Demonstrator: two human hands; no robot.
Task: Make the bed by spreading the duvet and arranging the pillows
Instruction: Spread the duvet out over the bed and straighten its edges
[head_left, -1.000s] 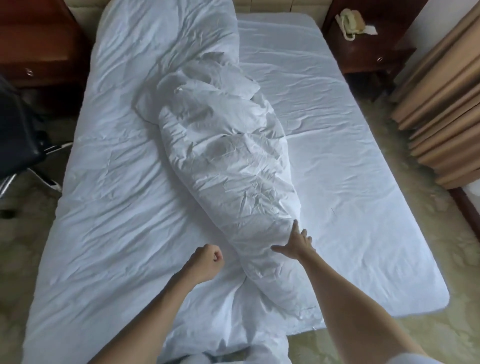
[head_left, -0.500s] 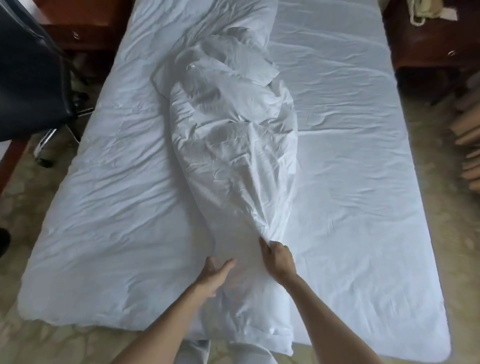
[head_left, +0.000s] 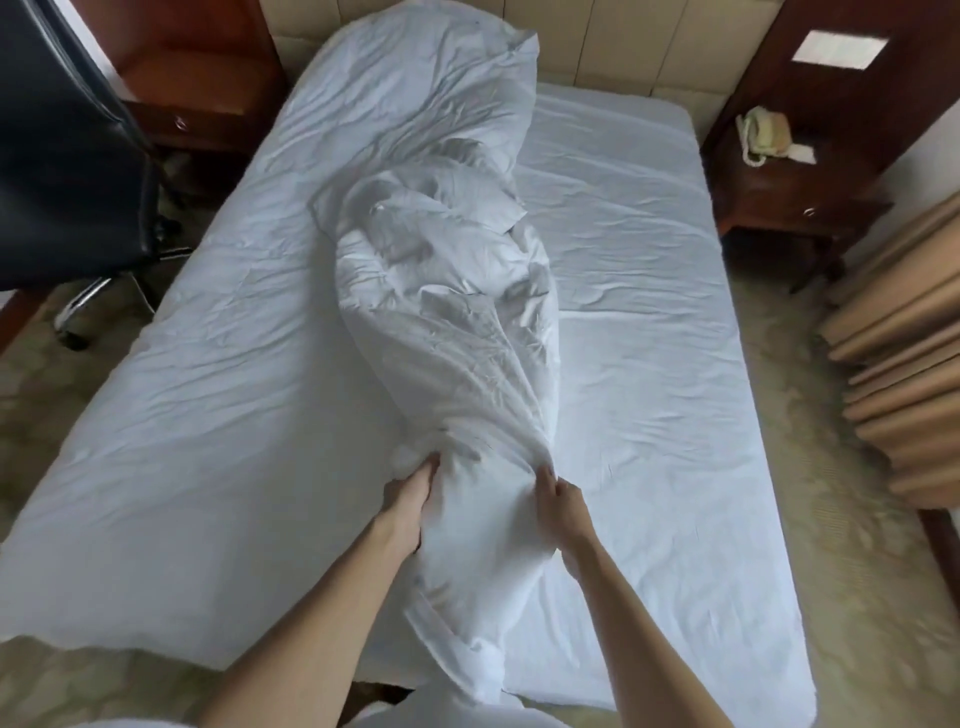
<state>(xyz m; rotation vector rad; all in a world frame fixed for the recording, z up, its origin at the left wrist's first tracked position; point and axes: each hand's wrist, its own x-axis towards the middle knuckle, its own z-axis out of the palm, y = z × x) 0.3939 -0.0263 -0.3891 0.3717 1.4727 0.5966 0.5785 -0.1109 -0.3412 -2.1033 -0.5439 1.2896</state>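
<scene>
The white duvet (head_left: 447, 312) lies bunched in a long ridge down the middle of the bed (head_left: 675, 364). My left hand (head_left: 408, 499) and right hand (head_left: 563, 501) each clutch its near end, fingers curled into the fabric.

One bed (head_left: 649, 395). One white duvet (head_left: 447, 291), bunched down the middle. Two hands: left hand (head_left: 408, 499), right hand (head_left: 563, 506), both gripping the duvet's near end. Two wooden nightstands: one left (head_left: 192, 93), one right (head_left: 795, 192). One telephone (head_left: 763, 132) on the right nightstand. One black office chair (head_left: 67, 150). One tan curtain (head_left: 904, 374).
</scene>
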